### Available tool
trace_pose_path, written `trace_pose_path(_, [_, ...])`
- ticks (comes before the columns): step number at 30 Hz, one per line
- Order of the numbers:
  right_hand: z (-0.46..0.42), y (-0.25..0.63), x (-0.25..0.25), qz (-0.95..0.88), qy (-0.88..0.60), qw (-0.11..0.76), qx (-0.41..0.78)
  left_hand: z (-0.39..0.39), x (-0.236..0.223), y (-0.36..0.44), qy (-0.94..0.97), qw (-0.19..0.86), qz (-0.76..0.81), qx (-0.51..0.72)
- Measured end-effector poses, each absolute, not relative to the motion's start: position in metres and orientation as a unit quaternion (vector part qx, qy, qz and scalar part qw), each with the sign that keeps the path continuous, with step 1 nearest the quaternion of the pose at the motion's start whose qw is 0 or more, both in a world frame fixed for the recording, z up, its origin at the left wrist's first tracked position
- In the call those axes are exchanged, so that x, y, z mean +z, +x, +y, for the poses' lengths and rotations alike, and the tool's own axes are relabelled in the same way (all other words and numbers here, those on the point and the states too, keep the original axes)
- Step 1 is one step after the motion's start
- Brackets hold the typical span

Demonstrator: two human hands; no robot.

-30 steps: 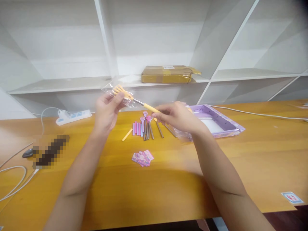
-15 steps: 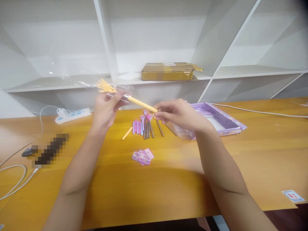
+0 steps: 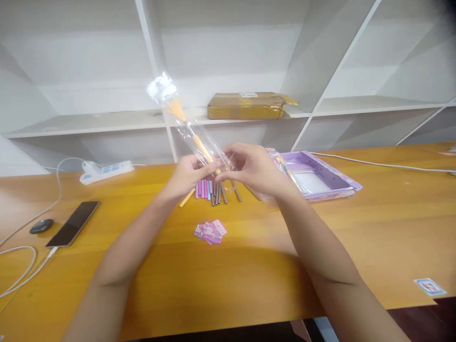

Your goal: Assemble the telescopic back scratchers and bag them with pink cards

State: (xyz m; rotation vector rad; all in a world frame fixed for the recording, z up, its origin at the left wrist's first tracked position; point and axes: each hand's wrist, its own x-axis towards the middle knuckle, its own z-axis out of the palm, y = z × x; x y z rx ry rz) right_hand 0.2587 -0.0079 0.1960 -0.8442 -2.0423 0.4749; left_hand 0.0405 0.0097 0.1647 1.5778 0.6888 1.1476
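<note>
Smooth, wood-grained planks form the surface (image 3: 249, 280). Above it, both hands' fingers, left (image 3: 195, 173) and right (image 3: 249, 168), pinch the lower end of a crinkly, clear plastic sleeve (image 3: 213, 142) holding a yellow claw-headed scratcher (image 3: 202, 146), tilted upward, its slim shaft metallic.

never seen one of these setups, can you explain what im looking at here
There is no robot: these are a person's two bare hands. Every picture comes from one camera worn on the head, looking forward and down. The left hand and right hand hold a clear plastic bag with a yellow hand-shaped stick inside. On the wooden table lie small cards, coloured tubes, metal rods, a purple tray, a phone and a power strip. A cardboard box sits on the shelf behind.
</note>
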Motion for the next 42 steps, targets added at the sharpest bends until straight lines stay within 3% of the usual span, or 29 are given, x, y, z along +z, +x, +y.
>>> trace_pose_path(9, [-0.009, 0.277, 0.198, -0.885, -0.270, 0.337, 0.174, 0.014, 0.188, 0.020, 0.625, 0.525, 0.286, 0.503])
trace_pose_path(19, [-0.012, 0.270, 0.201, -0.901, -0.213, 0.378, -0.005, 0.028, 0.169, 0.023, 0.623, 0.572, 0.289, 0.450])
trace_pose_path(32, [-0.010, 0.267, 0.198, -0.878, -0.302, 0.361, 0.089, 0.022, 0.164, 0.023, 0.711, 0.565, 0.262, 0.327])
trace_pose_path(42, [-0.004, 0.274, 0.198, -0.919, -0.182, 0.338, 0.091, 0.015, 0.168, 0.024, 0.700, 0.602, 0.248, 0.293])
